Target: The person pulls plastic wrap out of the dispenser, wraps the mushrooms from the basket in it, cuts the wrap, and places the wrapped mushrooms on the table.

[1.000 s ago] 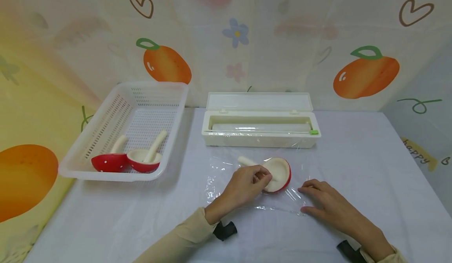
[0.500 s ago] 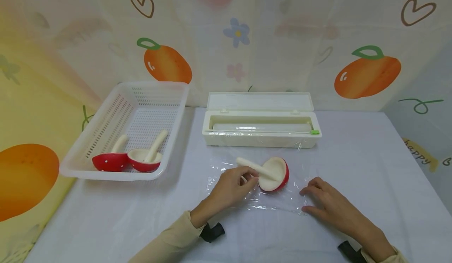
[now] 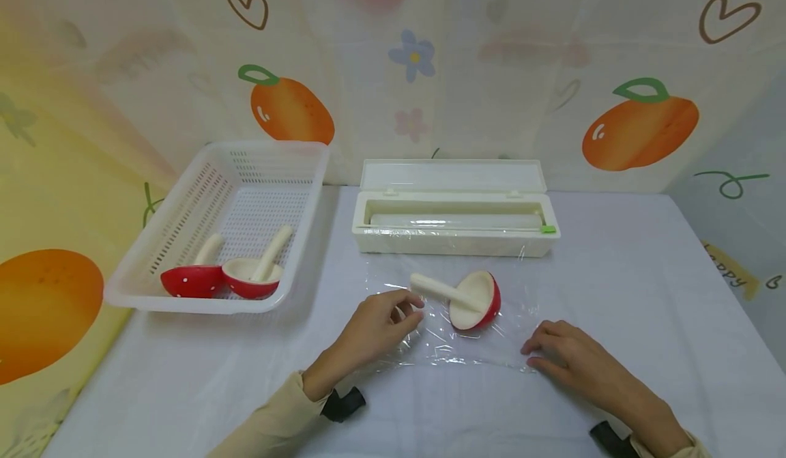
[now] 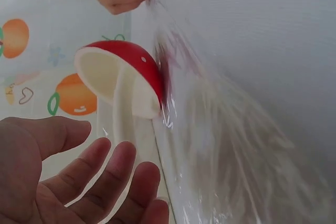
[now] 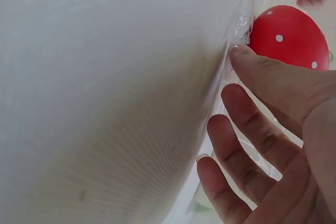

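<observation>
Ladle [image 3: 471, 302], red & cream, smooth & round, lies tilted on the wrinkled clear film [image 3: 456, 353]; placing looks done. Next move prob. needs light touch, film being thin. L hand [image 3: 376, 325], approx. 9 o'clock of ladle: fingers apart, holding nothing. R hand [image 3: 574, 359], 4 o'clock: fingers apart, touching film edge.

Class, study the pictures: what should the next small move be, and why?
Probably the left hand should pinch the clear film's near edge and fold it over the red-and-cream ladle: the ladle lies uncovered on the film, that hand holds nothing, and the right hand is at the film's right edge.
</observation>
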Demonstrator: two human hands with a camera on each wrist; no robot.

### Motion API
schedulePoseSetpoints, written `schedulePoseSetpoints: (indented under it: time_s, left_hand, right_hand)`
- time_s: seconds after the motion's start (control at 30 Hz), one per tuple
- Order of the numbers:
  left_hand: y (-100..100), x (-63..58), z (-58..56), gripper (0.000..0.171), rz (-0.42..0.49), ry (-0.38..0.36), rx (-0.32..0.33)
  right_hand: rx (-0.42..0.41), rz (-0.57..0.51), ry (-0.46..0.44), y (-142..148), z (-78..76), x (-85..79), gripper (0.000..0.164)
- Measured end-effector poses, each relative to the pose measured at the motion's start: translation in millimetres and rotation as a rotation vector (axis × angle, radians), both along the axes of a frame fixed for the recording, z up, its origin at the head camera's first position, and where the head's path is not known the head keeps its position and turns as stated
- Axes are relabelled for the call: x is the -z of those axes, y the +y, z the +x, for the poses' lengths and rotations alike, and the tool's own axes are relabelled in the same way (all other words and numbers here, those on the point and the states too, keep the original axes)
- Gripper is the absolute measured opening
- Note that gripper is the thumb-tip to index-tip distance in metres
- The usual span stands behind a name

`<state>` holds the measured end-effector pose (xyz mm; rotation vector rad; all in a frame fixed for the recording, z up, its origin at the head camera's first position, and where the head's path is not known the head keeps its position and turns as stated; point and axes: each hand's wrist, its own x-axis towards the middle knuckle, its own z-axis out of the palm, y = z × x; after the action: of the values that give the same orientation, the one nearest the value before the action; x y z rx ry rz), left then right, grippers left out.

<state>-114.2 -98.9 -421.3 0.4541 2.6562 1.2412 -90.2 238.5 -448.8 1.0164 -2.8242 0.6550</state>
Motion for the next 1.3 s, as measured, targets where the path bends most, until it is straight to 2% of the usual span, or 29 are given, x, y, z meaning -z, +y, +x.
schedulePoseSetpoints:
  time_s: [0.13,0.3,0.47,0.57,0.83,0.93,1.03,1.23,1.3]
  left_hand:
    - [-8.7,3.2,3.4,0.016,-0.025,-0.011,0.014]
    - [-19.0,9.4,7.2,0.017,-0.041,-0.013,0.048]
    - [-30.3,13.5,11.5,0.016,-0.048,-0.003,0.087]
    - [-36.9,14.0,13.9,0.016,-0.073,-0.012,0.121]
    - [-53.0,13.1,21.0,0.025,-0.214,-0.046,0.261]
    - [-56.3,11.9,22.8,0.024,-0.245,-0.058,0.279]
    - [-57.8,9.5,23.4,0.016,-0.250,-0.069,0.285]
    - [-58.8,4.4,23.8,0.010,-0.267,0.002,0.309]
    - [-58.9,3.7,23.5,0.008,-0.267,0.030,0.304]
  right_hand:
    - [-0.020,-0.019,0.017,0.9,1.8,0.5,0.021]
    - [0.007,-0.009,-0.001,0.2,5.6,0.8,0.014]
    - [0.032,0.044,-0.075,-0.1,7.1,-1.5,0.028]
    - [0.021,0.065,-0.105,0.4,6.6,-2.3,0.029]
    - [0.002,0.046,-0.042,1.3,7.9,1.1,0.022]
    - [0.000,0.037,-0.017,1.6,9.1,2.3,0.024]
    - [-0.022,0.008,-0.003,2.2,10.1,2.3,0.024]
    - [-0.042,-0.075,-0.056,3.4,11.4,-2.7,0.017]
    - [-0.022,-0.095,-0.069,3.7,11.6,-5.1,0.023]
